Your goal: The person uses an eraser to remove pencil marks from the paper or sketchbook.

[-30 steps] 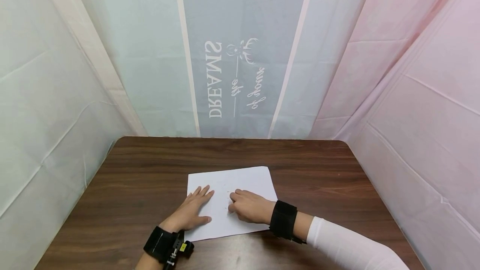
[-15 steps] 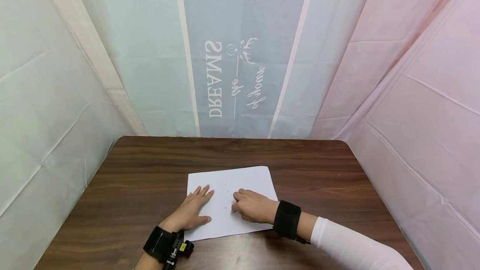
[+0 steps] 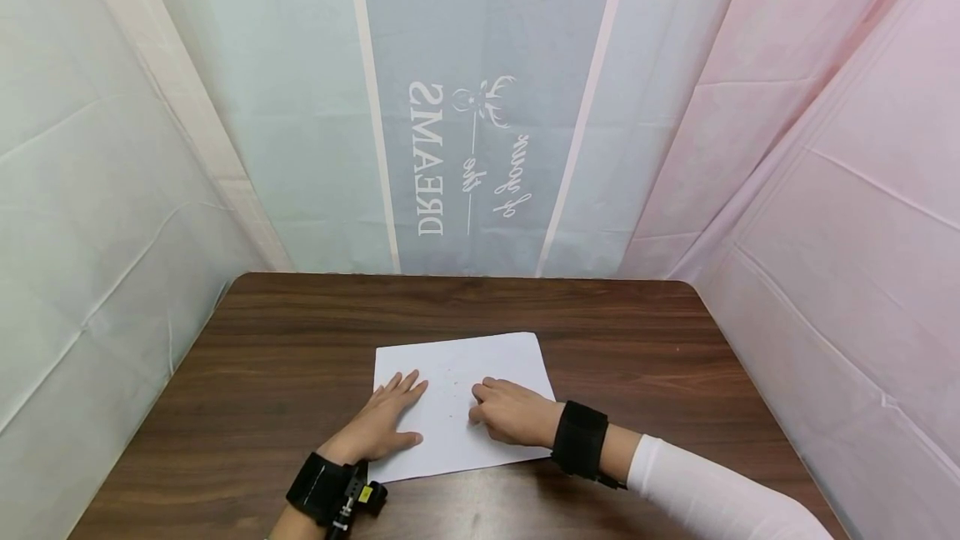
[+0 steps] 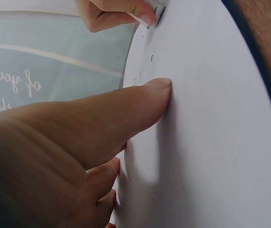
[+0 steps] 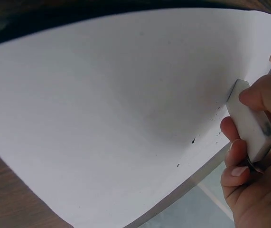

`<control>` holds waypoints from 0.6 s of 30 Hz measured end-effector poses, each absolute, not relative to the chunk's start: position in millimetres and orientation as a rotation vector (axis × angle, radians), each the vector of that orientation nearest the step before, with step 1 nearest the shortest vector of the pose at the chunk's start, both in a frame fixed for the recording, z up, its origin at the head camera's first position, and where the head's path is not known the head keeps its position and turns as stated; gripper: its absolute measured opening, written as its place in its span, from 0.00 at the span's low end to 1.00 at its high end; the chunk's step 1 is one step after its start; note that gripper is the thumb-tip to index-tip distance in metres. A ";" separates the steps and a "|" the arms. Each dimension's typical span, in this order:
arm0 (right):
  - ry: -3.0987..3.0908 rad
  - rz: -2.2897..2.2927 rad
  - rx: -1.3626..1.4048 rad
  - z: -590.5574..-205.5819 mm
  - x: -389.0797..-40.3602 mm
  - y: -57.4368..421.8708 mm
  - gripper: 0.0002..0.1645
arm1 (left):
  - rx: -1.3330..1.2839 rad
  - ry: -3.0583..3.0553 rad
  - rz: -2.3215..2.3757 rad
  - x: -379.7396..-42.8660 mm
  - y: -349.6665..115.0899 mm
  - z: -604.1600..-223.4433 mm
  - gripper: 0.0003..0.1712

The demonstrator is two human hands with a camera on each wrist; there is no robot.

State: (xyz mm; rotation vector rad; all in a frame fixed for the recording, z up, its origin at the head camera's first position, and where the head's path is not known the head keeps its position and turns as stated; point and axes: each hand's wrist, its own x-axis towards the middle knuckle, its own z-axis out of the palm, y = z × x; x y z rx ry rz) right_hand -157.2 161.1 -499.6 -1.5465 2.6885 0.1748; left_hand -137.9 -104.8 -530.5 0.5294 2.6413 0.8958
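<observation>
A white sheet of paper [image 3: 487, 352] lies on the table. My left hand [image 3: 375, 427] rests on its left part with fingers spread, the thumb [image 4: 140, 102] pressing the sheet in the left wrist view. On the right half of the paper, my right hand [image 3: 516, 413] grips a white eraser [image 5: 251, 128] between thumb and curled fingers. One smudged end of the block meets the sheet in the right wrist view. Dark eraser crumbs [image 5: 193, 140] are scattered between the hands. From the head view the eraser is hidden by the right hand.
The dark wood-grain table [image 3: 300, 340] extends around the paper. Printed cloth [image 3: 480, 23] hangs behind it, with more cloth at both sides. Black straps [image 3: 581, 440] circle both wrists, and a small camera [image 3: 367, 497] sits on the left one.
My right hand has slid a little to the right across the paper with the eraser, uncovering more of the crumbs. The left hand and the paper have stayed in place.
</observation>
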 end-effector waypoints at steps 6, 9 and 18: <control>2.692 0.167 -1.536 -499.6 -155.5 163.7 0.07 | 0.532 2.640 0.895 -137.0 -104.9 -530.9 0.45; 2.697 0.163 -1.534 -500.3 -155.0 165.0 0.07 | 0.534 2.635 0.898 -136.4 -105.0 -531.1 0.45; 2.696 0.170 -1.514 -498.3 -156.3 168.1 0.09 | 0.546 2.627 0.911 -136.8 -106.4 -527.4 0.44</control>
